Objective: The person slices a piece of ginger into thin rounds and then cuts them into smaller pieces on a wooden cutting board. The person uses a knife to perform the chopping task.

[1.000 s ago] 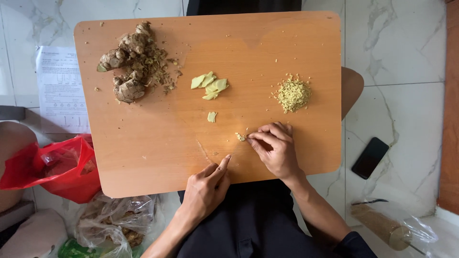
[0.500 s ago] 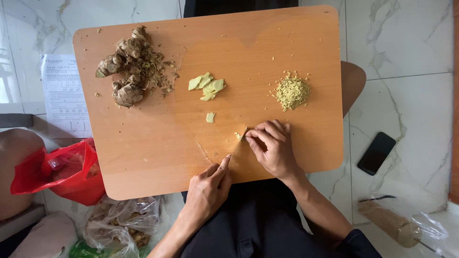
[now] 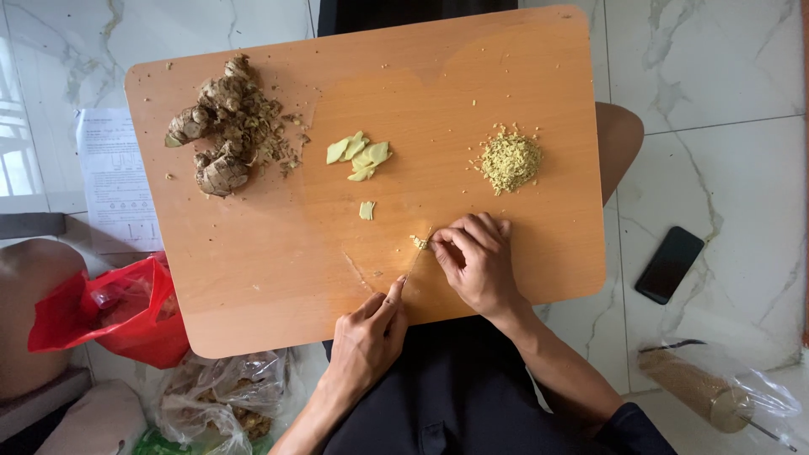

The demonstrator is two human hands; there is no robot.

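At the near edge of the wooden counter [image 3: 253, 278]: two hands mincing ginger.
Right hand [image 3: 479, 261] fingers [image 3: 451, 240] pinched narrow on a small ginger piece [image 3: 418, 243]; left hand [image 3: 366, 333] closed around a knife [image 3: 413, 268], blade beside the piece. Beyond: ginger slices [image 3: 361, 155], minced pile [image 3: 509, 160], whole ginger roots [image 3: 221, 126]. Phone [image 3: 669, 264] on floor.

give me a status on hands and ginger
Left hand grips knife, blade on board. Right hand pins ginger bit. Nothing in the way.
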